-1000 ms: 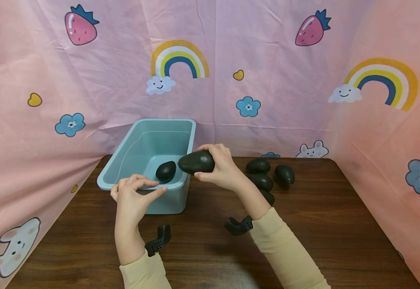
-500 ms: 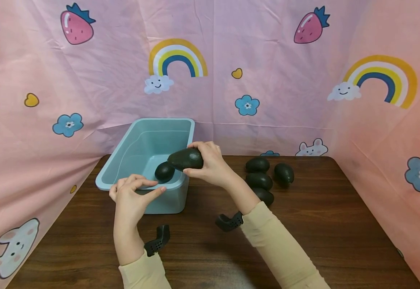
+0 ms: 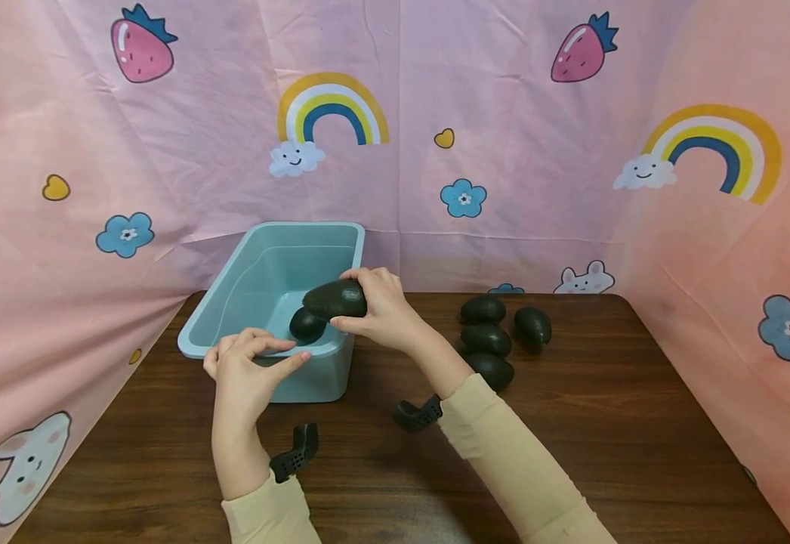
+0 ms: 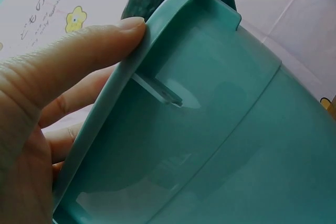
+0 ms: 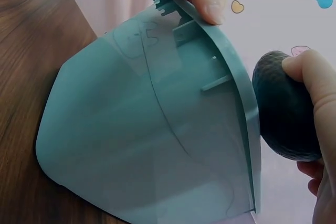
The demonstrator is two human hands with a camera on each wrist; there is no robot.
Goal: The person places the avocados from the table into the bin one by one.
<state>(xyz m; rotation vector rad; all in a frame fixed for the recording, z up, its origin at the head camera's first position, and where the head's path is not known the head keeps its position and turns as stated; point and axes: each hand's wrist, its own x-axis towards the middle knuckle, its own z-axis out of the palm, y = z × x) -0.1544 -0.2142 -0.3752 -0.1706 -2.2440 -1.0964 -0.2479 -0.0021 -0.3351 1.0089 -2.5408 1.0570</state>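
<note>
Pink printed cloth walls in our dark wood-grain table at the back and both sides! High above the table we spot two strawberries, and lower, two full rainbows, each ending in a smiling cloud. Now a blue flower above the table's far edge, and there, beside its left edge, we've got a white rabbit!

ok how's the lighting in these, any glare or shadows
Head view: bright and fairly even, with a soft shadow on the table beside the right sleeve and a small shine on the held avocado; left wrist view: dimmer, pale glare on the tub; right wrist view: also dim, pale reflections across the tub's outside.
</note>
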